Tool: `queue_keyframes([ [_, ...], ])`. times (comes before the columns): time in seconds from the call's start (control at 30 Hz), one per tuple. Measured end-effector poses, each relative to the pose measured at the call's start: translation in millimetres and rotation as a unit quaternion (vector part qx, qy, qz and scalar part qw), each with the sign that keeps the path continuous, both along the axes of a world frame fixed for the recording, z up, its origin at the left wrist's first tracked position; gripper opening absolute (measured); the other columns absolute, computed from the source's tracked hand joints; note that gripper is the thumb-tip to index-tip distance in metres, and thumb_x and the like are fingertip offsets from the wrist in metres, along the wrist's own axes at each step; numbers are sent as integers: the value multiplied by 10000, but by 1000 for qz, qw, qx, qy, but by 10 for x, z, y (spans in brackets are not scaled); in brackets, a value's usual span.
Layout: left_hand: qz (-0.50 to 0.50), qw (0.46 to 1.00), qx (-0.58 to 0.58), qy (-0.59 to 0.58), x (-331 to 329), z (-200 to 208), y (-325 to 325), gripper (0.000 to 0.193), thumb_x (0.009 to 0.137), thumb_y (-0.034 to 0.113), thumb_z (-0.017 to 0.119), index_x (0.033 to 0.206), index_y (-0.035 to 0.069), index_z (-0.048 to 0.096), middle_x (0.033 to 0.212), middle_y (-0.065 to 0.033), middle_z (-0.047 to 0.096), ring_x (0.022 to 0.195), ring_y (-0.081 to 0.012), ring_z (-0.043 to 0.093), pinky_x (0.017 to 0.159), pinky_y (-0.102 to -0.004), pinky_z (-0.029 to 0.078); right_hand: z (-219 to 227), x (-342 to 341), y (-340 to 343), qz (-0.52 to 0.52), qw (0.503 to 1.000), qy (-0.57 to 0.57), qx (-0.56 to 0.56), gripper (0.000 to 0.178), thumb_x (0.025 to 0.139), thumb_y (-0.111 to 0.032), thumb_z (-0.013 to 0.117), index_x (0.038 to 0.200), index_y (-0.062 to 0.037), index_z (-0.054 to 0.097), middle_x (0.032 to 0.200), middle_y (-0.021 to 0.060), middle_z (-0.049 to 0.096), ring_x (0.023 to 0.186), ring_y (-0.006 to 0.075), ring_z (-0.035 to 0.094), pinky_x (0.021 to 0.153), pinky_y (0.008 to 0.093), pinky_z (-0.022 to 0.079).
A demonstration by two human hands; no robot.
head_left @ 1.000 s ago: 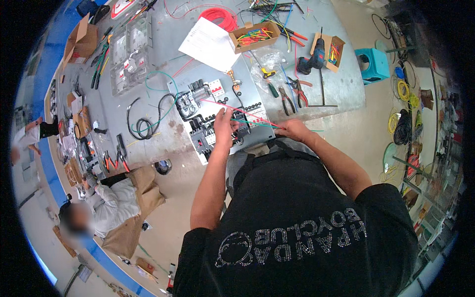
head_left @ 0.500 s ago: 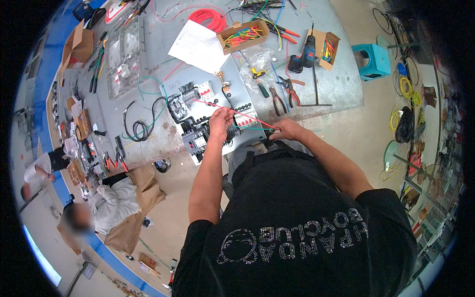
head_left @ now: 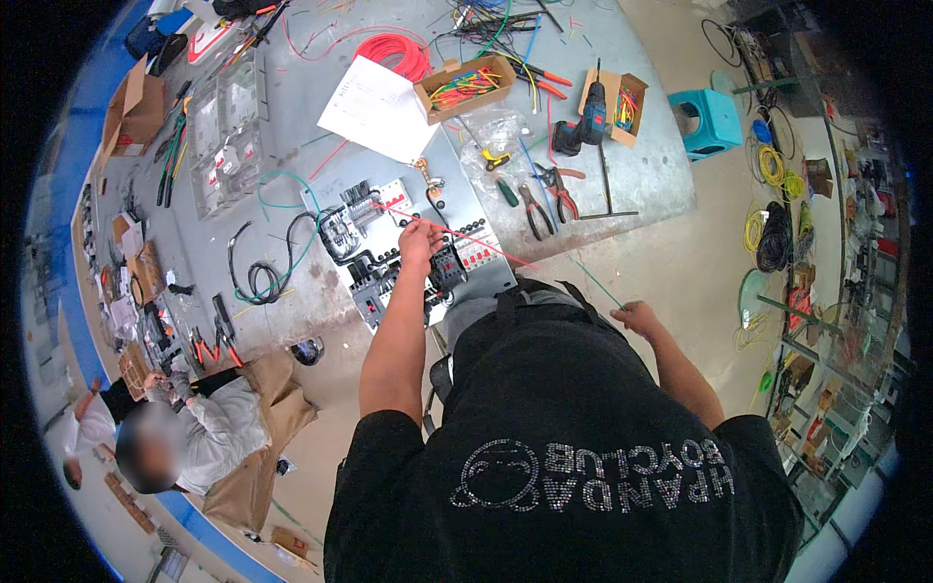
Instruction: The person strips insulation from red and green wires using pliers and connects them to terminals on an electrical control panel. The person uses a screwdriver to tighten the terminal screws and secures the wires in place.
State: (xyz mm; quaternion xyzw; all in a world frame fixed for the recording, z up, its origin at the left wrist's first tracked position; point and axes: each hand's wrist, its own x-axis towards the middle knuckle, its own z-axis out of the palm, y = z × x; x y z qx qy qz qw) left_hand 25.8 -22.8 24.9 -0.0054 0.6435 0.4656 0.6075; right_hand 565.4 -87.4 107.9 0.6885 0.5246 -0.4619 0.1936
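Note:
My left hand (head_left: 420,241) is closed, its fingers pinching a red wire (head_left: 486,247) above a metal panel (head_left: 466,185) of electrical parts. The wire runs from near the terminal blocks (head_left: 362,212) past my fingers, and its free end sticks out beyond the panel's right edge. Off to the right, away from the panel, my right hand (head_left: 639,319) is closed on one end of a green wire (head_left: 595,282). Breakers with red switches (head_left: 476,255) sit close to my left hand, and black contactors (head_left: 367,291) lie partly behind my left forearm.
Pliers (head_left: 535,211), cutters (head_left: 559,192) and a cordless drill (head_left: 586,121) lie right of the panel. Beyond it are a paper sheet (head_left: 374,107), a box of coloured sleeves (head_left: 437,109) and a red wire coil (head_left: 394,51). A co-worker (head_left: 224,428) sits at the left; a blue stool (head_left: 714,124) stands right.
My right hand has moved right and down, off the red wire's end, and now holds the green wire out from the panel. My left hand stays on the red wire.

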Motion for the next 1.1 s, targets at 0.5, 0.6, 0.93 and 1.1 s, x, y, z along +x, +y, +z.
queue_keyframes([
  [0.5, -66, 995, -60, 31, -93, -246, 141, 102, 968, 131, 557, 957, 33, 581, 827, -94, 676, 659, -173, 660, 562, -322, 577, 273, -640, -155, -152, 985, 60, 49, 436, 871, -419, 696, 836, 15, 703, 659, 112, 647, 598, 189, 604, 593, 368, 482],
  [0.6, -83, 993, -81, 5, -114, -213, 179, 93, 964, 118, 544, 968, 32, 580, 851, -106, 685, 680, -198, 677, 577, -354, 588, 360, -665, -152, -150, 985, 50, 64, 433, 875, -416, 692, 840, 15, 707, 656, 121, 644, 601, 190, 606, 597, 371, 487],
  [0.93, -92, 992, -82, -23, -171, -275, 141, 134, 975, 155, 550, 967, 28, 592, 863, -104, 689, 720, -201, 688, 614, -338, 594, 213, -388, -514, -195, 979, 40, 36, 390, 881, -409, 704, 756, -43, 652, 619, 21, 557, 492, 104, 455, 426, 290, 353],
  [1.1, -95, 991, -88, -25, -188, -289, 130, 135, 993, 176, 557, 982, 45, 587, 888, -102, 696, 763, -210, 701, 619, -336, 595, 213, -418, -482, -196, 978, 51, 44, 396, 882, -420, 697, 769, -43, 659, 626, 25, 568, 497, 101, 461, 427, 286, 364],
])
